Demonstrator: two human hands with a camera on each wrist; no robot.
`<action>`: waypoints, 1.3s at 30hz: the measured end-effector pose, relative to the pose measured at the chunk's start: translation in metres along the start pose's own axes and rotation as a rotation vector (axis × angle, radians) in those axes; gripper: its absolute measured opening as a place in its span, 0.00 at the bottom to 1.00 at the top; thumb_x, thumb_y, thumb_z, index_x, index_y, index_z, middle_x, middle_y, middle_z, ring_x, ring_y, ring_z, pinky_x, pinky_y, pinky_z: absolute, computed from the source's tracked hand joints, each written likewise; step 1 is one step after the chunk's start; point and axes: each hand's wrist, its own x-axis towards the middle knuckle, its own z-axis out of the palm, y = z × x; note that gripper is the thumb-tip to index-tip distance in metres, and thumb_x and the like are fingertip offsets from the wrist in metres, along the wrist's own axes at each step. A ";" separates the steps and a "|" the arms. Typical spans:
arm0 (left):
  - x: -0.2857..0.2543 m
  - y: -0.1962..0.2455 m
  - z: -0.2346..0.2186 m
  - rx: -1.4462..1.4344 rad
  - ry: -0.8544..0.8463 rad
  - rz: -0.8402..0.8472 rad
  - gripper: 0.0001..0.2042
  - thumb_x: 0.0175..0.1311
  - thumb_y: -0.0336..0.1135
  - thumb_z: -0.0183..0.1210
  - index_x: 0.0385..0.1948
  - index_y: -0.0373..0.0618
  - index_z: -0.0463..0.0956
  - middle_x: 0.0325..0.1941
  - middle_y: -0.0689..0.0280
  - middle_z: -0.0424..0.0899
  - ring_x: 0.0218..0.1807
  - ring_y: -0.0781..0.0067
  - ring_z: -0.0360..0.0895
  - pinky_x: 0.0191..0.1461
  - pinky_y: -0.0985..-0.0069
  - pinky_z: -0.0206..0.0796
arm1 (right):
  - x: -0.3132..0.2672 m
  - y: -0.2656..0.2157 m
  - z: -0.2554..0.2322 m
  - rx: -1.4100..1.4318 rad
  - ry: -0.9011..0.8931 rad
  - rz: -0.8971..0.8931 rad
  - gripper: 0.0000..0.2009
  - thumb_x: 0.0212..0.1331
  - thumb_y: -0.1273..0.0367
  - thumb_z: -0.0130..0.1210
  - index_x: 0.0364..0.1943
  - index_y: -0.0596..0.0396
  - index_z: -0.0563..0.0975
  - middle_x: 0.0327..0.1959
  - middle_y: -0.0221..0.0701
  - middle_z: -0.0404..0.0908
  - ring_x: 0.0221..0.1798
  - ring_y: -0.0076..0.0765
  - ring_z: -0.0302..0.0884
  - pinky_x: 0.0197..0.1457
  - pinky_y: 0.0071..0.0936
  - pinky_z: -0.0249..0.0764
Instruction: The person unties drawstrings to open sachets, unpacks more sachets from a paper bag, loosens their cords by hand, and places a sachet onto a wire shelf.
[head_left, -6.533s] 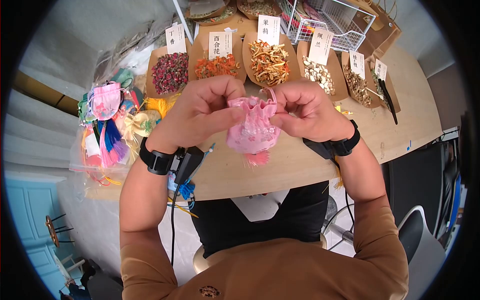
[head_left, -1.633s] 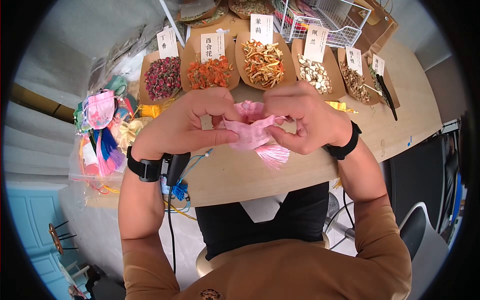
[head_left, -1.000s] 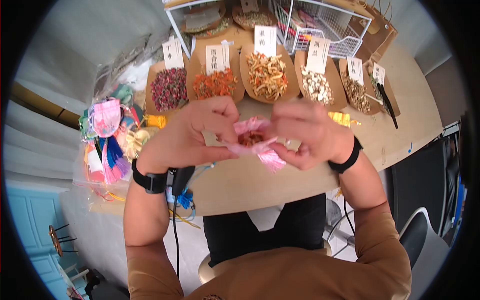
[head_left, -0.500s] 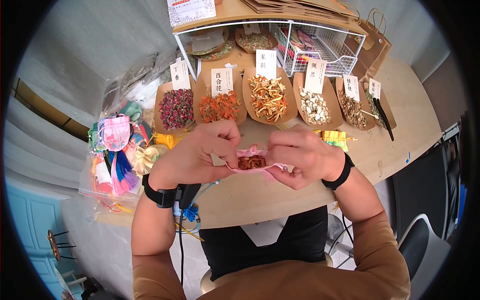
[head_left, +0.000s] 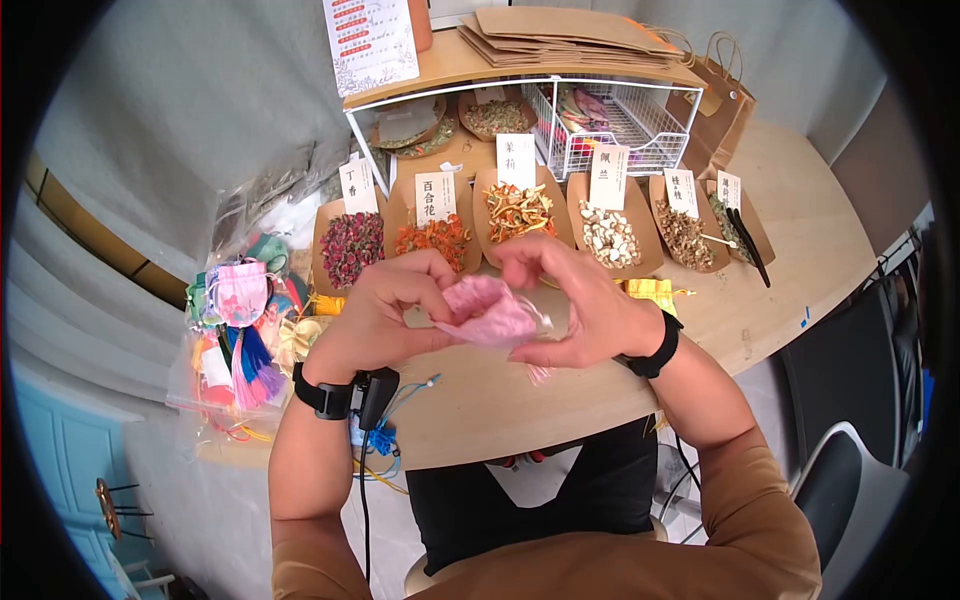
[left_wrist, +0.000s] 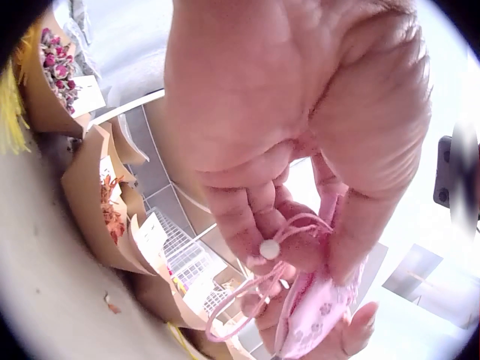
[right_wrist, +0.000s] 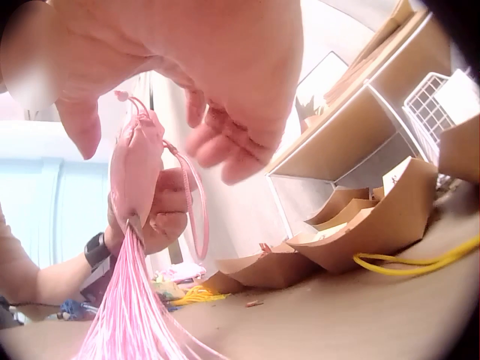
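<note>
A pink drawstring pouch [head_left: 488, 312] with a floral pattern is held over the table, at the middle of the head view. My left hand [head_left: 385, 312] pinches its left edge between thumb and fingers. Around its other side is my right hand [head_left: 595, 315], thumb and fingers spread apart; a gap shows between them and the pouch in the right wrist view. A pink tassel [right_wrist: 133, 300] hangs from the pouch's bottom. Pink cord loops [left_wrist: 232, 311] with a white bead [left_wrist: 269, 249] dangle from it near the left fingers. The pouch's contents are hidden.
Labelled paper trays hold dried rosebuds [head_left: 352, 248], orange petals [head_left: 433, 240] and other herbs along the table's back. Behind them stands a shelf [head_left: 440, 85] with a wire basket [head_left: 625, 130]. Several coloured pouches [head_left: 238, 290] lie at left, a yellow pouch [head_left: 652, 292] at right.
Both hands held the gathered pouch, then spread its mouth, showing reddish-brown dried pieces inside. Now the right fingers have let go of it. The head view has shifted to show more shelf.
</note>
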 end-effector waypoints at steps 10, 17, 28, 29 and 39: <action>0.012 -0.007 0.018 -0.156 0.309 -0.042 0.08 0.47 0.19 0.68 0.26 0.39 0.78 0.36 0.66 0.80 0.27 0.91 0.70 0.30 0.88 0.63 | 0.002 0.010 -0.004 0.658 -0.004 0.398 0.26 0.57 0.72 0.61 0.59 0.58 0.64 0.47 0.30 0.77 0.43 0.18 0.76 0.42 0.19 0.75; 0.046 0.011 0.032 -0.389 0.293 -0.214 0.16 0.59 0.22 0.60 0.47 0.38 0.68 0.41 0.60 0.78 0.37 0.75 0.81 0.39 0.82 0.74 | 0.004 0.024 -0.004 0.726 0.387 0.350 0.17 0.63 0.67 0.55 0.53 0.58 0.68 0.37 0.28 0.79 0.25 0.16 0.76 0.24 0.14 0.72; 0.048 0.004 0.082 -0.572 0.228 -0.347 0.11 0.58 0.19 0.55 0.42 0.42 0.69 0.32 0.66 0.77 0.28 0.78 0.75 0.31 0.81 0.68 | 0.002 0.046 -0.057 1.000 0.542 0.478 0.08 0.57 0.75 0.55 0.40 0.59 0.74 0.24 0.27 0.76 0.16 0.15 0.68 0.17 0.15 0.66; 0.047 0.004 0.083 -0.574 0.227 -0.349 0.11 0.58 0.19 0.55 0.42 0.42 0.69 0.32 0.66 0.77 0.28 0.78 0.75 0.31 0.81 0.68 | 0.002 0.048 -0.058 1.000 0.544 0.481 0.08 0.57 0.75 0.55 0.40 0.59 0.74 0.24 0.27 0.76 0.16 0.15 0.68 0.17 0.15 0.66; 0.031 -0.019 0.031 -0.775 0.148 -0.323 0.03 0.60 0.24 0.56 0.32 0.41 0.70 0.27 0.67 0.75 0.27 0.77 0.74 0.31 0.81 0.68 | 0.002 0.060 -0.049 0.530 0.600 0.609 0.08 0.53 0.75 0.62 0.35 0.59 0.74 0.23 0.23 0.75 0.19 0.12 0.68 0.21 0.11 0.64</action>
